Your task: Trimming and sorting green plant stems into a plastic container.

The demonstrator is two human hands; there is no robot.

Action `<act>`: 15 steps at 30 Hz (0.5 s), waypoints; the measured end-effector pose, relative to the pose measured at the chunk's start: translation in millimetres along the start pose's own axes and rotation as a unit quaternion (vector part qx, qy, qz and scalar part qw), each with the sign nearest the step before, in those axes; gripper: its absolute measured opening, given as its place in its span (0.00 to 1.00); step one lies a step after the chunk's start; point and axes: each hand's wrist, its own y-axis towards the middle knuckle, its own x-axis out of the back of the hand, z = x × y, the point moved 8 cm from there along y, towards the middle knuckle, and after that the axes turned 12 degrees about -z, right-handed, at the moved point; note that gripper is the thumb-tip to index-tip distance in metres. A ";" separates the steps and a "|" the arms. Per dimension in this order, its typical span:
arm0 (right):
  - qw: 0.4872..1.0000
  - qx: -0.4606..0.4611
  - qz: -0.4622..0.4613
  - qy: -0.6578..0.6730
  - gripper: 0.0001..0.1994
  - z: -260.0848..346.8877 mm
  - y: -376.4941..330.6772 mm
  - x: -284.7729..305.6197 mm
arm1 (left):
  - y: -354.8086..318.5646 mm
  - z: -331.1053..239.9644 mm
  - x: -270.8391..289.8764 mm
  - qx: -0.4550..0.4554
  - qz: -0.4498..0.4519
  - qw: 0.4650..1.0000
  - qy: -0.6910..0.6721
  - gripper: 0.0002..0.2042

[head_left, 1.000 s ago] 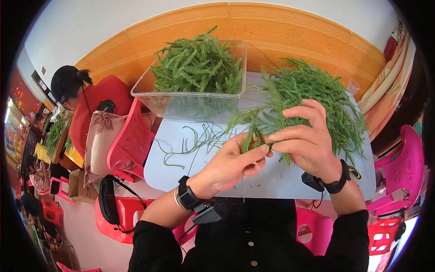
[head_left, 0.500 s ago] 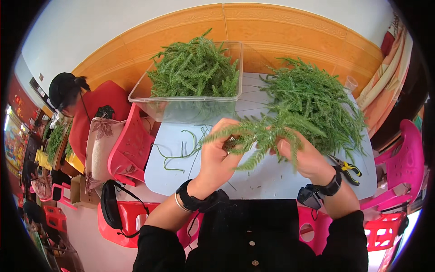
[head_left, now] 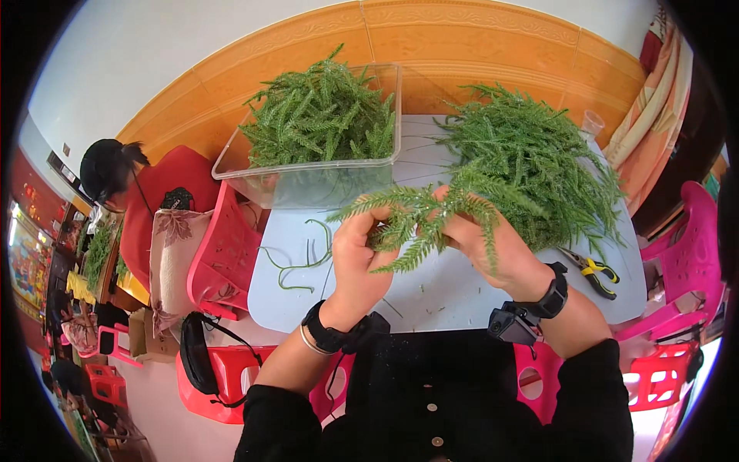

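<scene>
- Pale tabletop centre, against wall at 12.
- Wall: white upper, orange wood-look band below.
- Pink plastic chairs at 9, 3.
- Patterned curtain at 2.
- Bright, even light.

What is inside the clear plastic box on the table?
The clear plastic box holds a heap of green fern-like sprigs rising above its rim. Anything beneath the heap is covered.

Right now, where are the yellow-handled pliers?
In the head view, the yellow-handled pliers lie on the pale table at the person's right, just beyond the right hand and wrist, at the near edge of the loose pile of green sprigs.
</scene>
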 end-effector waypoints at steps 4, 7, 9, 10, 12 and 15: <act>1.000 0.008 0.025 0.008 0.10 4.7 -0.4 -7.2 | 1.8 -6.5 2.3 -0.024 -0.014 0.999 0.040 0.10; 0.995 -0.080 0.012 0.055 0.09 -7.4 1.1 -6.3 | 2.2 -7.7 1.5 -0.020 -0.015 0.999 0.033 0.10; 0.994 -0.070 0.023 0.075 0.09 -4.5 -0.4 -9.5 | 1.3 -8.1 0.7 -0.015 -0.017 1.000 0.002 0.08; 0.993 -0.061 0.033 0.094 0.09 -1.6 -1.5 -12.0 | 1.0 -8.3 0.3 -0.013 -0.019 1.000 -0.014 0.07; 0.991 -0.052 0.044 0.112 0.09 -2.7 -1.7 -14.7 | 2.1 -11.2 -1.4 -0.005 -0.023 0.999 -0.033 0.07; 0.994 0.049 0.003 0.097 0.08 0.4 3.4 -6.1 | 5.4 -15.5 -2.7 0.011 -0.031 0.997 -0.073 0.06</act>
